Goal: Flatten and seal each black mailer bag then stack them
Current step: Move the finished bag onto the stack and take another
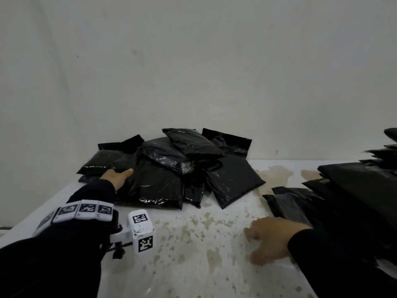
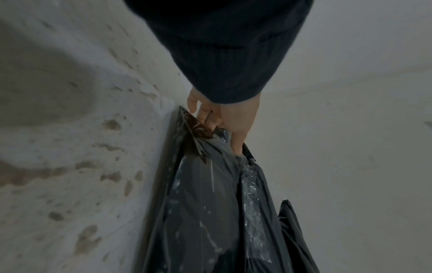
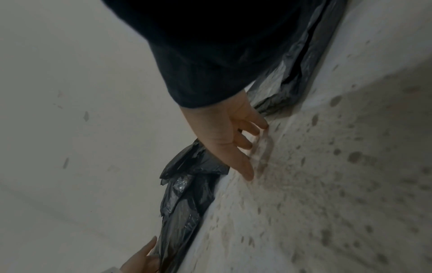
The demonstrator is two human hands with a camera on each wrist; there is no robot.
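Observation:
A loose pile of filled black mailer bags (image 1: 182, 160) lies at the back of the white table. My left hand (image 1: 117, 176) reaches to its front-left side. In the left wrist view, this hand (image 2: 219, 133) pinches the near edge of a glossy black mailer bag (image 2: 205, 212), thumb on top and fingers under it. That bag (image 1: 159, 186) still lies on the table. My right hand (image 1: 264, 237) rests near the front right, holding nothing. In the right wrist view, its relaxed fingertips (image 3: 247, 173) touch the bare tabletop.
A stack of flat black mailers (image 1: 352, 190) spreads over the table's right side, just behind my right hand. The stained white table (image 1: 193, 244) runs up to a plain wall (image 1: 193, 72). A marker-covered wrist camera (image 1: 141, 231) sits on my left forearm.

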